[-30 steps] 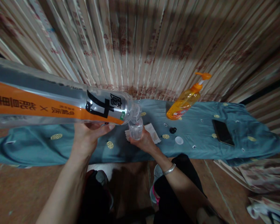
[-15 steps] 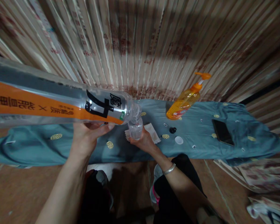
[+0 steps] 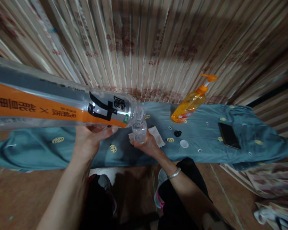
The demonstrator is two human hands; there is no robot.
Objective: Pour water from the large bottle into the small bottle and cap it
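Note:
A large clear drink bottle with an orange and grey label lies tipped almost level across the left side. My left hand grips it from below, most of its fingers hidden behind the bottle. The bottle's uncapped mouth meets the neck of a small clear bottle. My right hand is wrapped round that small bottle, which stands near upright over a whitish cloth. Whether liquid is running between the two mouths is hard to make out.
On the blue-green sheet stands an amber pump bottle. Near it lie a small black piece and a white round cap. A dark phone rests farther right. A pleated curtain hangs behind.
Almost nothing differs. The large bottle has shifted very slightly, and both hands keep their hold with the two mouths together.

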